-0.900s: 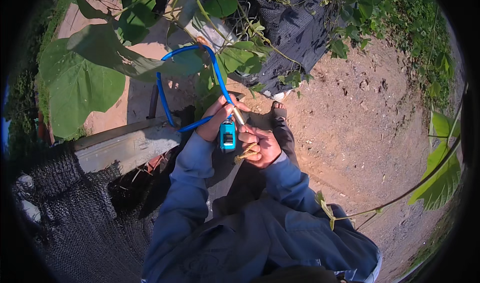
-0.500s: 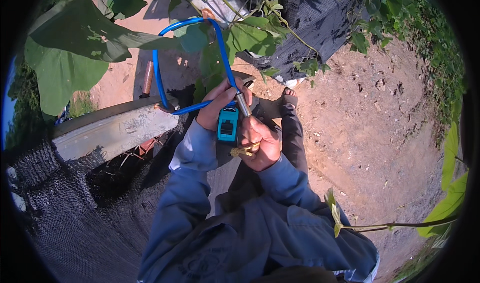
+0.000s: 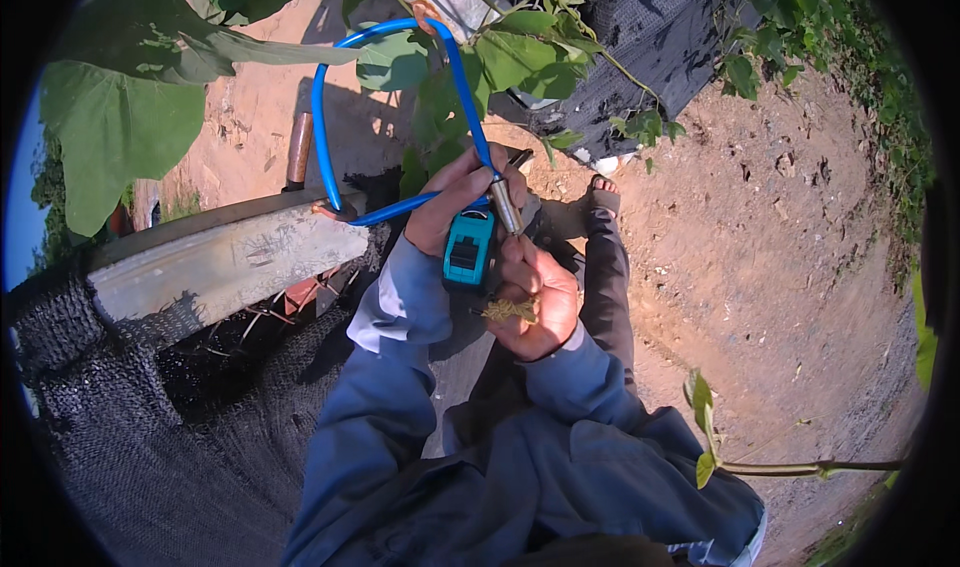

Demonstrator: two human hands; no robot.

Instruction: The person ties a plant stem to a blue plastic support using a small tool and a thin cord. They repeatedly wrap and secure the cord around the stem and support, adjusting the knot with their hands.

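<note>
A blue cable lock (image 3: 322, 132) makes a loop up and to the left, and its ends meet in a silver metal lock cylinder (image 3: 505, 207). My left hand (image 3: 440, 212) is closed around the cable and the top of that cylinder. At the cylinder's lower end, my right hand (image 3: 550, 302) is pinched; whatever sits between the fingertips is hidden. A braided yellow cord (image 3: 512, 310) comes out of this hand's curled fingers, probably tied to a small key. Against my left hand and wrist is a teal and black boxy case (image 3: 468, 250), resembling a tape measure.
The cable passes by a pale concrete or metal beam (image 3: 230, 257) and a rusty pipe stub (image 3: 299, 149). Black shade netting (image 3: 190, 477) hangs at the left. Large green leaves (image 3: 130, 137) overhang the top. Sandy ground (image 3: 750, 247) spreads to the right.
Both hands, with the lock, appear slightly farther right and lower in the picture. The right hand has turned a little at the cylinder's end, and its yellow cord has shifted.
</note>
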